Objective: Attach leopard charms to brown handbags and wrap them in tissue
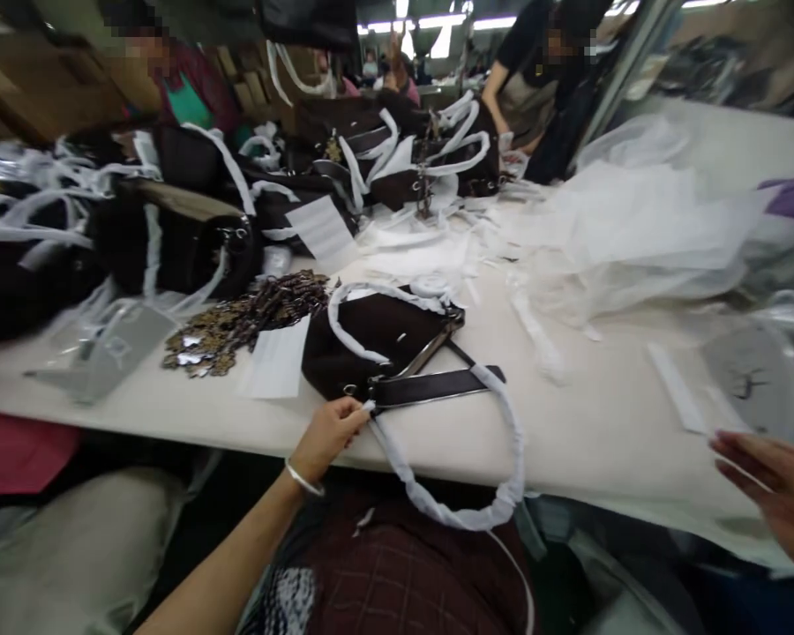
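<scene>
"What could snag closest to you?"

"The wrapped strap [519, 450] droops over the edge of the table [588, 414]; if your knee catches it, it could tug the white wrapping [369, 407] from your left hand's [331, 434] pinched fingers."

"And your right hand [777, 481]?"

"Fingers close together by the white strip [678, 388]; I can't tell if they grip it. Yanking could tear it."

"Farther out?"

"Beyond your left fingers, a dragged bag [337, 353] could scatter the charms [258, 317]."
</scene>
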Demonstrator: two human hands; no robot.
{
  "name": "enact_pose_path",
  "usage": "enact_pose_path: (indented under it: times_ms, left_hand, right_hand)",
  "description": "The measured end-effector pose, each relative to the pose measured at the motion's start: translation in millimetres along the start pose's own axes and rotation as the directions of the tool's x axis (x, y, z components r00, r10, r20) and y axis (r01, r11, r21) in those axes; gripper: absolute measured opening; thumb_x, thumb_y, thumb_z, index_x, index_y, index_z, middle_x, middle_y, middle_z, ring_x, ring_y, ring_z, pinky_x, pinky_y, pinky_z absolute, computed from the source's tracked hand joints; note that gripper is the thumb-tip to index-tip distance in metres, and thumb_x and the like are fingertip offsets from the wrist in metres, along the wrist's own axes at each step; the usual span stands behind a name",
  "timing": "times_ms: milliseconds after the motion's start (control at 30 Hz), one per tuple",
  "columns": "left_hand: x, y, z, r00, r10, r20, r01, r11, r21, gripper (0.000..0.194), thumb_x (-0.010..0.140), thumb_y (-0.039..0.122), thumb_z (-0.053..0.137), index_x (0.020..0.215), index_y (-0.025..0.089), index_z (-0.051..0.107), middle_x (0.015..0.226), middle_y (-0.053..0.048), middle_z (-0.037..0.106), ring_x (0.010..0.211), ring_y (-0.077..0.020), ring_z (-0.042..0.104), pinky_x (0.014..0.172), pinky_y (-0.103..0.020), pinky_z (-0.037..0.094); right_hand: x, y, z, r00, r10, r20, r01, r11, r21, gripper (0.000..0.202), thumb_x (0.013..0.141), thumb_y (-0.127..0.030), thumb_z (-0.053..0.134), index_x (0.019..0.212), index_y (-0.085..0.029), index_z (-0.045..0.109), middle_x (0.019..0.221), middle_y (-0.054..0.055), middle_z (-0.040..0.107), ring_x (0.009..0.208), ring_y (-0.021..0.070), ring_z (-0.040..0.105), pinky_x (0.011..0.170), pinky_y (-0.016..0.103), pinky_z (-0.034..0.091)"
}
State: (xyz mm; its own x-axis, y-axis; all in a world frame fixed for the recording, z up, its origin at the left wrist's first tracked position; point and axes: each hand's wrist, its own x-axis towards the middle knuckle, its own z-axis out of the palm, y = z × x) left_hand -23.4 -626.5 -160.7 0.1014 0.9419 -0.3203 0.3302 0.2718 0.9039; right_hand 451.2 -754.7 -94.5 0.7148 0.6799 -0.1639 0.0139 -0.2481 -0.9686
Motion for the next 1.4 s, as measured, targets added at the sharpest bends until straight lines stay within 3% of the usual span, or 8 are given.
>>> enact_pose_path:
  times_ms: [67,233,367,633,900,1133,1333,1400]
  left_hand:
    - [-2,0,1.1,1.000,0.021,0.000,-0.021,1.000,0.018,0.031,0.072,0.046,0.062,0.066,0.017,0.055,0.054,0.005,0.049,0.046,-0.0090,0.040,0.046,-0.021,0.032]
    - [-9,1,-0.7,0.995,0.098,0.012,-0.099,0.991,0.095,0.025,0.076,0.040,0.058,0.064,0.017,0.055,0.054,0.004,0.051,0.048,-0.0097,0.042,0.049,-0.022,0.032]
    - [-8,1,-6.0,0.985,0.173,0.020,-0.173,0.973,0.149,0.025,0.078,0.037,0.057,0.064,0.016,0.056,0.056,0.004,0.051,0.053,-0.0107,0.044,0.052,-0.022,0.032]
    - [-8,-1,-11.6,0.988,0.123,0.098,-0.125,0.992,0.018,0.026,0.079,0.038,0.057,0.065,0.017,0.053,0.053,0.005,0.048,0.048,-0.0088,0.042,0.047,-0.020,0.031]
    - [-8,-5,-8.4,0.977,-0.043,0.209,0.099,0.958,-0.268,0.025,0.074,0.037,0.061,0.065,0.015,0.055,0.055,0.003,0.054,0.041,-0.0056,0.044,0.040,-0.017,0.033]
    - [-21,-6,-4.7,0.936,-0.175,0.306,0.315,0.806,-0.502,0.028,0.067,0.037,0.070,0.073,0.011,0.062,0.052,0.003,0.054,0.039,-0.0040,0.042,0.038,-0.016,0.032]
    - [-29,-6,-0.5,0.954,-0.205,0.219,0.291,0.807,-0.514,0.032,0.066,0.041,0.073,0.073,0.012,0.060,0.057,0.001,0.059,0.042,-0.0059,0.048,0.040,-0.017,0.037]
    - [-28,-6,0.0,0.965,-0.197,0.175,0.258,0.838,-0.481,0.030,0.069,0.040,0.071,0.071,0.013,0.058,0.057,0.002,0.058,0.042,-0.0063,0.048,0.041,-0.017,0.037]
  right_hand:
    - [-35,-1,68,0.976,0.068,0.209,-0.095,0.988,0.123,0.024,0.069,-0.045,0.078,0.079,-0.025,0.070,0.093,0.008,0.067,0.085,0.0180,0.064,0.080,0.034,0.052]
    - [-135,-1,240,0.616,0.147,0.774,-0.361,0.926,0.111,0.034,0.068,-0.046,0.079,0.080,-0.015,0.070,0.084,0.008,0.071,0.071,0.0151,0.065,0.069,0.029,0.054]
    - [-156,18,300,0.610,0.192,0.769,-0.376,0.924,0.067,0.034,0.065,-0.045,0.081,0.073,-0.014,0.068,0.077,0.007,0.070,0.064,0.0126,0.063,0.060,0.025,0.053]
    - [-147,39,319,0.636,0.322,0.701,-0.394,0.917,-0.063,0.035,0.061,-0.043,0.083,0.066,-0.014,0.064,0.064,0.003,0.065,0.055,0.0107,0.060,0.052,0.022,0.051]
    - [-138,32,307,0.396,0.378,0.837,-0.475,0.864,-0.165,0.035,0.058,-0.035,0.086,0.077,-0.012,0.070,0.070,0.003,0.068,0.060,0.0085,0.062,0.061,0.021,0.053]
    - [-153,38,328,0.620,0.336,0.709,-0.371,0.922,-0.113,0.021,0.059,-0.021,0.078,0.070,-0.016,0.061,0.058,0.000,0.065,0.050,0.0113,0.062,0.050,0.022,0.054]
    - [-148,44,328,0.639,0.272,0.720,-0.194,0.962,-0.191,0.017,0.067,-0.026,0.070,0.062,-0.017,0.056,0.049,-0.002,0.060,0.036,0.0058,0.047,0.031,0.014,0.031]
    - [-146,40,322,0.577,0.267,0.772,-0.251,0.957,-0.144,0.017,0.068,-0.025,0.069,0.062,-0.016,0.056,0.047,-0.005,0.055,0.033,0.0022,0.036,0.030,0.013,0.021]
